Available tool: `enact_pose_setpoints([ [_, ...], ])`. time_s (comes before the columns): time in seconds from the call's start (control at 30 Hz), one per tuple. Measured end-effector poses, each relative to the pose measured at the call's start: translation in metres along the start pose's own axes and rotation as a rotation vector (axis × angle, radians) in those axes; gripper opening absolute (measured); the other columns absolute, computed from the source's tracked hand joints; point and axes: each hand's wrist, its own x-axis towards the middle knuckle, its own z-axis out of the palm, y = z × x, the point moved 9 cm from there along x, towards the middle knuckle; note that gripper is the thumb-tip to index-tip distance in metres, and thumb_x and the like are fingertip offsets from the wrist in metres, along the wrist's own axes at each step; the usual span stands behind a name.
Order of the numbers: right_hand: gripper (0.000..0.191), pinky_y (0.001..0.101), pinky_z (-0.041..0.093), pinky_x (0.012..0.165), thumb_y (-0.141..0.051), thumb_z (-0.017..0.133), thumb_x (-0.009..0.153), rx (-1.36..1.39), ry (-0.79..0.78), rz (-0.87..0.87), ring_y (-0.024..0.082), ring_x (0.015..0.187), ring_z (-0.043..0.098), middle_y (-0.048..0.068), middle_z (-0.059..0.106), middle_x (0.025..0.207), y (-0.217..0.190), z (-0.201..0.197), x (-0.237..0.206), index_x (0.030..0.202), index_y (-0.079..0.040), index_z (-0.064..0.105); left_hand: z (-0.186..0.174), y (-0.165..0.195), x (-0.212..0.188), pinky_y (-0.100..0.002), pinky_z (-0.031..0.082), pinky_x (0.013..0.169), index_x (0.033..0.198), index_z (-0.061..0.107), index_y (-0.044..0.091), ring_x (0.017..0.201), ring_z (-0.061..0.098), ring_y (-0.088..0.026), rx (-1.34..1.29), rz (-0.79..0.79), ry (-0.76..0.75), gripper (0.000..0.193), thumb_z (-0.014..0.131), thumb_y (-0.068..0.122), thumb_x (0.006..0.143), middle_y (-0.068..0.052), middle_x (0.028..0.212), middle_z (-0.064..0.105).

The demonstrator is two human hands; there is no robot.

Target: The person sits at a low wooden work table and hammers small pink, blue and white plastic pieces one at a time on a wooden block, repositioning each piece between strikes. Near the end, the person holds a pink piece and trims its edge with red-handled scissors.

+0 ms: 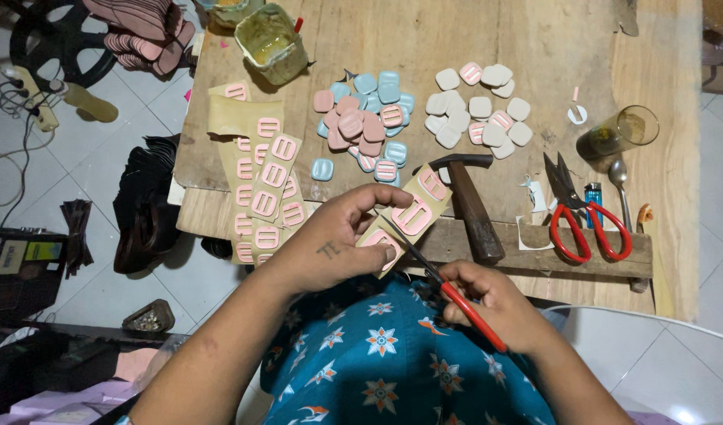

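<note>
My left hand (334, 240) pinches a tan strip (409, 212) that carries three pink buckle-shaped pieces. Thumb and fingers grip the strip's lower end. My right hand (495, 303) is closed around small red-handled scissors (456, 295). Their blades point up-left and meet the lower edge of the strip near my left thumb. Both hands hover over my lap, just in front of the wooden worktable (534, 39).
Several tan strips with pink buckles (263, 185) lie at the table's left. Piles of pink and blue buckles (365, 126) and white ones (475, 110) sit behind. A hammer (468, 197), large red scissors (578, 212), lighter (593, 194), spoon (619, 177), glass (621, 130) and glue tub (271, 43) are nearby.
</note>
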Motion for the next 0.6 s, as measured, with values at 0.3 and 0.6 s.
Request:
enact_pose_setpoints([
  [0.3,0.033,0.0240,0.053,0.063,-0.017,0.082,0.077,0.051,0.021,-0.044,0.007,0.070,0.066,0.003,0.072,0.078,0.013,-0.004,0.000,0.103,0.000,0.069,0.000,-0.004,-0.001,-0.027,0.054,0.096,0.141,0.050,0.000,0.110,0.065,-0.011,-0.074,-0.015,-0.002,0.063,0.067,0.003,0.081,-0.006,0.121,0.066],
  [0.6,0.047,0.0281,0.053,0.070,-0.027,0.084,0.075,-0.246,0.011,-0.081,0.011,0.076,0.061,0.003,0.066,0.082,0.001,-0.006,0.002,0.111,-0.003,0.065,-0.013,-0.023,0.001,-0.027,0.055,0.093,0.141,0.051,0.002,0.108,0.067,-0.012,-0.017,-0.007,0.075,0.063,0.068,0.000,0.080,-0.007,0.120,0.067],
])
